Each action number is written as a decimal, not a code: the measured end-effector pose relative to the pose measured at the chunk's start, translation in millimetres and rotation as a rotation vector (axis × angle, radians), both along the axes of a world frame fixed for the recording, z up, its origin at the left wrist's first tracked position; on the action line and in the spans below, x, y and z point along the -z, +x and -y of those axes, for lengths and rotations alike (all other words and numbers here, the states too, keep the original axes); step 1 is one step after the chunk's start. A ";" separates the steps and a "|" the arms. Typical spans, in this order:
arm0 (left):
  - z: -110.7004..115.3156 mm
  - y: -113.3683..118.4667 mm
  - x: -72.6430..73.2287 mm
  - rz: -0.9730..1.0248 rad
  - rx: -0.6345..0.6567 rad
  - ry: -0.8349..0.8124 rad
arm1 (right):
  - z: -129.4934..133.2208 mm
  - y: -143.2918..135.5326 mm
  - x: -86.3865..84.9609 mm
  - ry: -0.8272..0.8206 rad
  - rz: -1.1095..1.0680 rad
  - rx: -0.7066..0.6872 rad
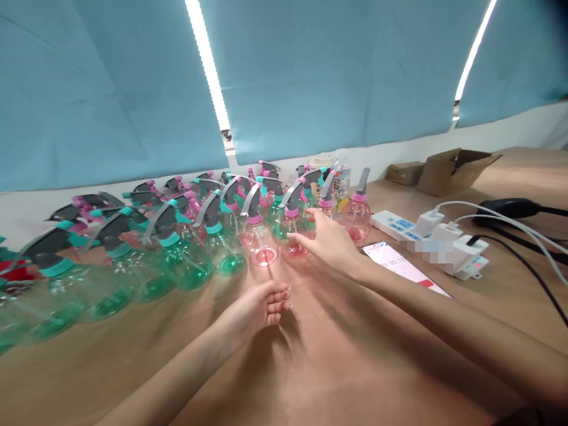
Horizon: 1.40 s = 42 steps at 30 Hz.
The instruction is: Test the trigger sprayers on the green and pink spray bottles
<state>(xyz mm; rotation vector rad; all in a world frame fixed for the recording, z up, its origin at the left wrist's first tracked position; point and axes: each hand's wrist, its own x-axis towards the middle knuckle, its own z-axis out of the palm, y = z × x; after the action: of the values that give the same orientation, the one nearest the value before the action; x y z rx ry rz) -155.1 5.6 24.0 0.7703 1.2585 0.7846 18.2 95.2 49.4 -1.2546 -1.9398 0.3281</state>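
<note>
My right hand [326,239] is beside a pink spray bottle [293,249] in the front row, thumb and fingers spread apart. Its thumb overlaps the bottle in view; I cannot tell whether they touch. Below it, my left hand [268,303] hovers over the brown tabletop, fingers loosely curled and nothing visible in them. Just left of the pink bottle stands another pink spray bottle [261,251], then a green spray bottle [226,260]. To the right of my right hand is one more pink spray bottle [358,219].
Several green spray bottles [184,266] line the left, with more rows behind. A phone [394,260] showing a timer lies right, near a white power strip [386,223] with chargers and cables. Behind are an opened cardboard box [444,174] and a labelled plastic bottle [342,177].
</note>
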 end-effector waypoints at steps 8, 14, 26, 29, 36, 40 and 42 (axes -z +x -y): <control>-2.7 -2.0 -6.9 0.048 -0.101 -0.030 | -19.4 -15.4 2.9 -0.090 0.187 0.051; -2.6 -4.9 -12.8 0.032 -0.100 0.019 | -18.6 -17.1 -0.7 -0.101 0.247 0.081; -3.3 -1.0 -32.7 -0.267 -0.129 0.608 | 46.9 20.9 8.8 0.019 0.220 -0.161; 2.1 6.9 -47.9 -0.332 0.013 0.735 | 64.7 15.2 10.0 0.065 0.156 -0.271; 20.0 10.6 -60.9 -0.431 0.005 0.845 | 79.0 -17.4 26.1 0.278 -0.034 -0.581; 22.8 -5.7 -55.3 -0.460 -0.028 0.887 | 68.9 -25.8 37.2 0.228 0.004 -0.706; 22.9 -14.8 -52.9 -0.499 -0.039 0.929 | 58.5 -23.6 47.5 0.180 0.017 -0.722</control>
<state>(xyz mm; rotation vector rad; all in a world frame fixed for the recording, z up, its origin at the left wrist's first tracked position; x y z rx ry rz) -169.9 -17.2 76.9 1.7758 1.3201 1.2803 -5.4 36.6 1.9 -0.4059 -2.3255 0.4848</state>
